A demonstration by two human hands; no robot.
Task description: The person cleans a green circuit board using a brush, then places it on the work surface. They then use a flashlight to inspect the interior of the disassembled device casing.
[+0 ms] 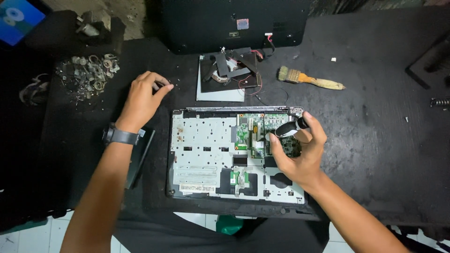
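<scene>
**Opened laptop base, one hand on the driver, one hand setting a screw aside**

Closest to me lies the opened laptop base (234,154), flat on the dark worktop (375,140) with its silvery inner plate up and the green circuit board (253,133) exposed near the far edge. It sits square in front of me so both arms reach it without stretching.

My right hand (300,154) hovers over the right part of the board, fingers curled tight around a black and white screwdriver handle (290,127). The grip is high on the handle, thumb and fingertips wrapped round it, which suits turning it while it stands nearly upright on the board; the tip is hidden behind my fingers.

My left hand (143,98) reaches away to the bare worktop just left of the base's far corner. Thumb and forefinger are pinched together on something tiny and dark, likely a screw (171,85), though it is too small to be sure. It is kept off the base, toward the heap of loose metal parts (91,75) farther left.

Behind the base, a removed panel with black brackets and red wires (229,75) rests apart, and a wooden-handled brush (309,79) lies to its right, within reach. A thin dark slab (140,157) lies under my left wrist, beside the base.
</scene>
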